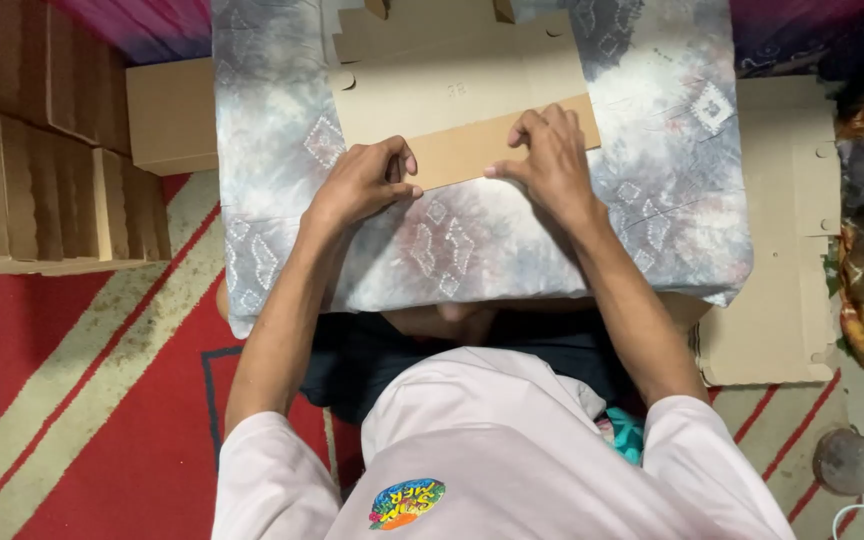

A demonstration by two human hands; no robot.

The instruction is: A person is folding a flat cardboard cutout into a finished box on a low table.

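One flat cardboard box blank (457, 95) lies on the cloth-covered bench (652, 190), its top cut off by the frame, while the left hand (364, 182) and right hand (550, 152), two in all, pinch its folded near flap (472, 150) with curled fingers, one finished box (172, 115) and a stack of flats (782, 250) alongside.

The cloth-covered board (472, 240) lies open below the hands and to either side of the flat cardboard sheet (457, 95), so a hand could slide there freely. To the left, stacked folded boxes (42, 150) and a single box (172, 115) wall in that edge. To the right, flat cardboard (787, 230) covers the floor, low and passable.
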